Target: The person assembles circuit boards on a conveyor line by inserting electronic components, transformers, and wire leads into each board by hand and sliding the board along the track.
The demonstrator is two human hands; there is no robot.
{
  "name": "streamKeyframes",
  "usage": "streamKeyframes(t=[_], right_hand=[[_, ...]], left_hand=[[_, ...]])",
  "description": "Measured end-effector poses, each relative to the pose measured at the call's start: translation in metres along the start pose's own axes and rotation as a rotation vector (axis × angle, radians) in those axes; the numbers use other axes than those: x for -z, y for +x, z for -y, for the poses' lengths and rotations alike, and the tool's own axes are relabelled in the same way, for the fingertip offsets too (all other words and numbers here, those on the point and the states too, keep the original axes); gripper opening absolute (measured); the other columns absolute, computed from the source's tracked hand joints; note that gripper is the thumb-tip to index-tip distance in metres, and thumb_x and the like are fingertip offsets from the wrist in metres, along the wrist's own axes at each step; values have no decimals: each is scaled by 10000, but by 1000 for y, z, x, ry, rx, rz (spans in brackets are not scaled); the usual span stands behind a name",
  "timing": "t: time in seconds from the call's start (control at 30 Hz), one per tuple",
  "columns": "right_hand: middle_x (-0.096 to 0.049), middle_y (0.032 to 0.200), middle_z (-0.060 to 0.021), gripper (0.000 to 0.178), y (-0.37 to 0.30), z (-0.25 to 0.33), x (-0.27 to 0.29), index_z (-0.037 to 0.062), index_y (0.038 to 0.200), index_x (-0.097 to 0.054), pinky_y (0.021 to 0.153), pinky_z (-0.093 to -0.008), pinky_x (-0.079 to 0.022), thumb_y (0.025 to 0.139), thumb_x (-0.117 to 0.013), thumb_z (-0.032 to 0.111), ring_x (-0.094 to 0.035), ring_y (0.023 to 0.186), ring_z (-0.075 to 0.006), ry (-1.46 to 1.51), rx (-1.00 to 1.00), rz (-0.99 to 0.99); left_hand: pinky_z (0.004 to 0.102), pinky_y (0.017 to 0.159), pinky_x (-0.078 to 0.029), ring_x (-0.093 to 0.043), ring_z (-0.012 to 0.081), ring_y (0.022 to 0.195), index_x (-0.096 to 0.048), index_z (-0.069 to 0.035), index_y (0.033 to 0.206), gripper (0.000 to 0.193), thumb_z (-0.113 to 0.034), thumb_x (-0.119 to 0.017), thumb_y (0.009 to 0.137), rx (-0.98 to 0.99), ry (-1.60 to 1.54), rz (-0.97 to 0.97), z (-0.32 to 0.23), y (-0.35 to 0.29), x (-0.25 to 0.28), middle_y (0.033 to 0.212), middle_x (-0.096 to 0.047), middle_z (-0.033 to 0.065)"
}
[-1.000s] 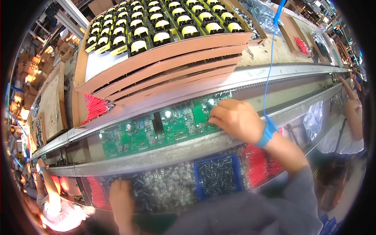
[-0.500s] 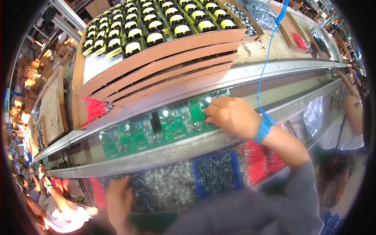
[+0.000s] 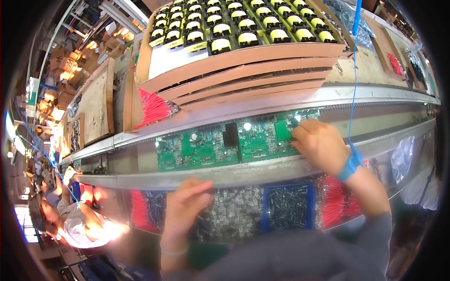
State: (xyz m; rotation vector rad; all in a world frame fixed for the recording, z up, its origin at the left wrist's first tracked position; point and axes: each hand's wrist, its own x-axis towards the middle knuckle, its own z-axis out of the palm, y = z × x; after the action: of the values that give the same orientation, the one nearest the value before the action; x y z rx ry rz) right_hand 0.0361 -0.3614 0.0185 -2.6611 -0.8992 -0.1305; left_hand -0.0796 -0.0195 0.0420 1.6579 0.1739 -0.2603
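In the head view, the green boards (image 3: 213, 152) are lying end to end between the near rail (image 3: 229, 172) and the far rail (image 3: 393, 93), with an upright black piece (image 3: 231, 136) standing among them. The right hand (image 3: 318, 143) is hovering at the right end of the boards, its thumb and fingertips coming close together — the fingers are hiding their own tips, so whether they are pinching a part I cannot tell. A blue strap (image 3: 350, 165) is circling that wrist, and a thin blue cord (image 3: 354, 93) is running up from it.

The left hand (image 3: 187, 201) is hanging nearer the body, over the loose parts, with thumb and forefinger standing a little apart. Just right of it, pale clips (image 3: 236, 208) are lying in a heap; beside them a blue tray (image 3: 266, 208) is holding dark parts (image 3: 290, 203). Red wires (image 3: 335, 203) are lying right of the tray.

Beyond the far rail, stacked cartons (image 3: 243, 61) are carrying rows of yellow-topped parts (image 3: 246, 40) — more red wires (image 3: 154, 110) are lying at their left corner. At the left, a co-worker (image 3: 77, 225) is sitting, it seems, partly lost in glare.
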Motion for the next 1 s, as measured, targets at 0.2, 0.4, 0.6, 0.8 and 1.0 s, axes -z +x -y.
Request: streamKeyframes(t=[0.2,0.4,0.6,0.8,1.0], right_hand=[[-649,835,-99,94,-1,-3,-7,82,841,-629,654,-433,-570,813,-670,162,-689,838,-298,-42,5,-26],[-640,820,-98,102,-2,-1,-4,71,837,-626,645,-432,-564,814,-679,155,-681,823,-301,-1,-34,-49],[-631,815,-96,134,-4,-5,-10,66,837,-625,634,-426,-559,825,-700,177,-676,822,-288,23,-18,-69],[-636,820,-81,61,-5,-5,-11,79,816,-625,629,-399,-564,789,-621,133,-682,812,-272,8,-18,-97],[-631,810,-82,48,-4,-5,-10,75,798,-613,621,-388,-565,776,-608,117,-688,802,-267,11,-3,-126]], left_hand=[[261,838,-515,-619,132,998,-734,-5,1117,239,74,-697,895,-81,85,-71,-12,28,-27,1114,-658,60],[320,756,-506,-634,233,897,-729,-23,1063,237,30,-757,835,-645,730,4,-13,79,-54,984,-646,110],[369,736,-493,-578,283,887,-708,-19,1005,221,20,-775,798,-720,912,45,-5,109,-61,952,-591,107],[374,744,-485,-569,286,879,-702,-15,1014,223,19,-767,803,-727,1009,90,-9,108,-69,936,-584,105],[390,779,-491,-587,309,897,-684,-12,1016,194,5,-739,831,-699,1112,97,-20,103,-78,953,-588,129]])
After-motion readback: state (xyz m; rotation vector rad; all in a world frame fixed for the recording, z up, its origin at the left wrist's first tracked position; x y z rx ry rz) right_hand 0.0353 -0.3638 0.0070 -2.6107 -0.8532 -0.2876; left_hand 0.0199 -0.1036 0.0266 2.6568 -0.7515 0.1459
